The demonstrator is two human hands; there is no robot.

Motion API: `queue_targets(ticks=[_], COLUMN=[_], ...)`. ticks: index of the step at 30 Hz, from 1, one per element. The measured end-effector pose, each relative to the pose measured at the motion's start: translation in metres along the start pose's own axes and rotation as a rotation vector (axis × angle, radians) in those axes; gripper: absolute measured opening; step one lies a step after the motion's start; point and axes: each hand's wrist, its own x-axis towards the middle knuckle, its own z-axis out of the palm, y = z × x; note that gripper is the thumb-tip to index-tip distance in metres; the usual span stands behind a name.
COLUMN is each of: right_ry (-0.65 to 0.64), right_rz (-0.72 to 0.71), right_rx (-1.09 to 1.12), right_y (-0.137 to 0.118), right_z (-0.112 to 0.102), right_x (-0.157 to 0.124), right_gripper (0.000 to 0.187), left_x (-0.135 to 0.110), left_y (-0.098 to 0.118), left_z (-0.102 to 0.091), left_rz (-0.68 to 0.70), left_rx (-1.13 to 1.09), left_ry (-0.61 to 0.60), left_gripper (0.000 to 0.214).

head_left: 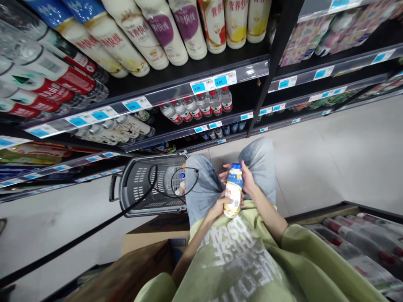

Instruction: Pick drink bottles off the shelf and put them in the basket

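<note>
Shelves (pixel 170 93): dark tiers edged with blue-and-white price tags and lined with drink bottles (pixel 157 37); patterned packs (pixel 304 37) sit on a tier farther right.
Floor (pixel 317 155): pale tiles.
Cardboard box (pixel 138 268): brown, at the person's left side.
Basket (pixel 135 165): grey and slotted, beside the left knee (pixel 200 167), which hides one end; a few capped bottles (pixel 181 186) show inside, and a black cord (pixel 103 223) loops across it.
Left hand (pixel 217 207): grasps the lower part of the held bottle, thumb over the front and covering some of its wrapper.
Right hand (pixel 248 178): beside and behind the upper part, fingers loosely spread past the neck; whether it grips cannot be told.
Held bottle (pixel 234 188): between both hands, above the lap, base towards the shirt (pixel 248 251); white wrapper with red characters, blue at the shoulder, gold near the base.
Cap (pixel 236 166): blue, on the bottle, pointing towards the shelves.
</note>
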Motion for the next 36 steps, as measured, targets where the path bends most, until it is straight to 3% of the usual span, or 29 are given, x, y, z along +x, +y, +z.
queue_targets(ticks=[7, 11, 14, 17, 20, 22, 24, 27, 32, 36], right_ry=[-0.046, -0.029, -0.010, 0.016, 0.025, 0.046, 0.096, 0.119, -0.008, -0.017], right_rz=[-0.052, -0.067, -0.068, -0.049, -0.022, -0.010, -0.017, 0.014, 0.092, 0.085], right_rx=[-0.147, -0.216, -0.241, -0.275, -0.327, -0.373, -0.423, -0.513, -0.638, -0.609], right_y=[0.006, 0.007, 0.009, 0.011, 0.013, 0.016, 0.019, 0.024, 0.030, 0.036], right_z=[-0.011, -0.018, -0.019, -0.018, -0.019, -0.022, -0.028, -0.037, -0.047, -0.055], right_x=[-0.003, -0.009, -0.010, -0.009, -0.009, -0.010, -0.011, -0.012, -0.012, -0.013], right_gripper=[0.060, 0.051, 0.046, 0.046, 0.054, 0.058, 0.058, 0.059, 0.053, 0.055], left_x=[0.006, 0.003, -0.001, -0.005, -0.012, -0.018, -0.022, -0.018, 0.003, 0.000], left_y=[-0.004, -0.002, 0.001, 0.003, 0.012, 0.028, 0.052, 0.093, 0.140, 0.157], left_z=[-0.003, -0.001, -0.001, -0.001, 0.002, 0.008, 0.017, 0.029, 0.043, 0.048], left_rz=[0.021, 0.093, 0.233, 0.450, 0.691, 0.799, 0.836, 0.733, 0.288, 0.223], left_rx=[0.041, 0.221, 0.376, 0.575, 0.740, 0.858, 1.016, 1.293, 1.775, 1.832], left_ry=[0.017, 0.094, 0.143, 0.233, 0.489, 0.642, 0.664, 0.524, 0.257, 0.277], left_gripper=[0.048, 0.071, 0.081, 0.069, 0.041, 0.026, 0.024, 0.035, 0.037, 0.038])
